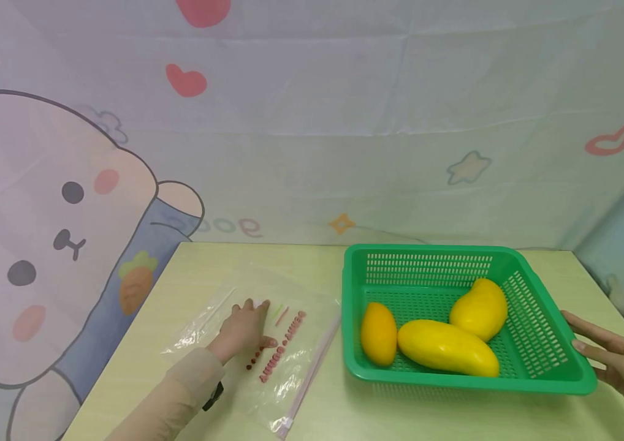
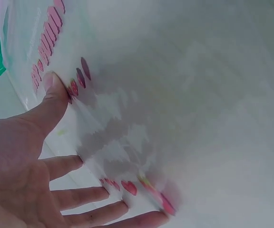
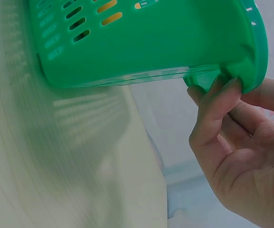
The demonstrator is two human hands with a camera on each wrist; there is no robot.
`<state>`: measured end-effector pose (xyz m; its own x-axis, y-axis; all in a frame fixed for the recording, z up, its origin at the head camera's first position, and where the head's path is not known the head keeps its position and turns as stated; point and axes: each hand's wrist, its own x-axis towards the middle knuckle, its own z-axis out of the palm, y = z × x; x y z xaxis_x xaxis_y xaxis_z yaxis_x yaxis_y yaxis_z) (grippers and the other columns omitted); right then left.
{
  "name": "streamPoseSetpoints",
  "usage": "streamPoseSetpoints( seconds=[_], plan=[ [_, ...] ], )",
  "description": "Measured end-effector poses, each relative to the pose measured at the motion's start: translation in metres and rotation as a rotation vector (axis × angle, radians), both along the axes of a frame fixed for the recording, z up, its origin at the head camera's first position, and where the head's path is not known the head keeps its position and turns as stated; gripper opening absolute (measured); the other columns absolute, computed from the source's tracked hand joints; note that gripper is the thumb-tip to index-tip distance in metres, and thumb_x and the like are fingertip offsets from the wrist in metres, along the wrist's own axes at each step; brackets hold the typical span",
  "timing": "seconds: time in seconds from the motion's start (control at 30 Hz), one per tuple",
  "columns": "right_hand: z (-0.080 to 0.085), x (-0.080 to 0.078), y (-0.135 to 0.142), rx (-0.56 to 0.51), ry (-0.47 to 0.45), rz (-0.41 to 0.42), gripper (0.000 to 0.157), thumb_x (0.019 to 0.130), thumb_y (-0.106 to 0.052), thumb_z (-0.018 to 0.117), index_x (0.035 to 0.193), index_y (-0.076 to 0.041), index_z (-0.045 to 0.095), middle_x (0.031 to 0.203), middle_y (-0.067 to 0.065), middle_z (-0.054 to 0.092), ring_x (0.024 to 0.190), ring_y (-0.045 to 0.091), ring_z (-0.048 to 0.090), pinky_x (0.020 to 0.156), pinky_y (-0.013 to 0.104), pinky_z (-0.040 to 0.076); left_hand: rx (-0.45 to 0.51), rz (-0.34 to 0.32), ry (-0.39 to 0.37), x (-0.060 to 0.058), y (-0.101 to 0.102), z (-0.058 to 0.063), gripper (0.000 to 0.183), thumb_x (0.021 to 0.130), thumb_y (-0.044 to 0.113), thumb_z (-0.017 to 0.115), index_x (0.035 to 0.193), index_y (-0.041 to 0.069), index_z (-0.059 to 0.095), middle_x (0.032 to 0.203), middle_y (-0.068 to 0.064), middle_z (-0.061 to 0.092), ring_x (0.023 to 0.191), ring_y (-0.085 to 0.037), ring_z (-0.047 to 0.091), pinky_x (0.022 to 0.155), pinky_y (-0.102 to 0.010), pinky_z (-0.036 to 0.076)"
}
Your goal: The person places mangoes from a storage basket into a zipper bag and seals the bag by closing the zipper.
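Observation:
My left hand [image 1: 243, 327] rests on a clear plastic zip bag [image 1: 284, 392] printed with pink letters and small red shapes. In the left wrist view its fingers are spread and nearly straight, with the fingertips touching the film. At the right, my right hand [image 1: 623, 364] grips the rim of a green plastic basket [image 1: 455, 381]. The right wrist view shows the fingers [image 3: 210, 114] curled under that rim. Inside the basket lie three yellow mangoes: a small orange-toned one [image 1: 378, 334], a long one [image 1: 447, 348] and a rounder one [image 1: 480, 309].
Both the bag and the basket are on a pale wooden table [image 1: 141, 367]. Behind it hangs a cloth backdrop [image 1: 312, 153] with a cartoon animal, hearts and stars. The bag's zip edge [image 1: 314, 373] runs close to the basket's left side.

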<state>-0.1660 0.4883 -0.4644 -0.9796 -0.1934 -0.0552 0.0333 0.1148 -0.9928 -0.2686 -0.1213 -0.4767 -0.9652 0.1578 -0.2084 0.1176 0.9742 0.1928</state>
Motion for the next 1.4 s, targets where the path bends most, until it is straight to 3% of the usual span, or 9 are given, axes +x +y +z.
streamPoseSetpoints(
  seconds=[0.57,1.0,1.4],
  plan=[
    [-0.0029,-0.0007,0.0021,0.060,-0.029,-0.017,0.059,0.101,-0.003,0.040,0.149,-0.035,0.027,0.119,-0.042,0.047,0.099,-0.011,0.061,0.072,0.027,0.058,-0.035,0.039,0.009,-0.0008,0.0005,-0.0022,0.092,0.072,0.048,0.077,0.146,0.007,0.039,0.131,-0.027,0.049,0.105,-0.041,0.051,0.068,-0.048,0.054],
    [-0.0025,-0.0009,0.0024,0.026,-0.043,-0.022,0.057,0.101,-0.003,0.040,0.146,-0.037,0.033,0.118,-0.041,0.048,0.100,-0.013,0.059,0.071,0.025,0.057,-0.058,0.069,-0.007,0.0008,0.0029,0.0034,0.093,0.074,0.049,0.076,0.145,0.004,0.038,0.134,-0.029,0.046,0.109,-0.044,0.050,0.068,-0.049,0.054],
    [-0.0013,-0.0005,0.0018,0.027,-0.036,-0.014,0.057,0.101,-0.002,0.039,0.146,-0.038,0.034,0.119,-0.041,0.049,0.099,-0.010,0.062,0.072,0.026,0.058,-0.077,0.073,-0.010,-0.0006,0.0040,0.0013,0.089,0.074,0.050,0.075,0.139,0.000,0.042,0.130,-0.031,0.047,0.107,-0.046,0.050,0.070,-0.051,0.054]
  ],
)
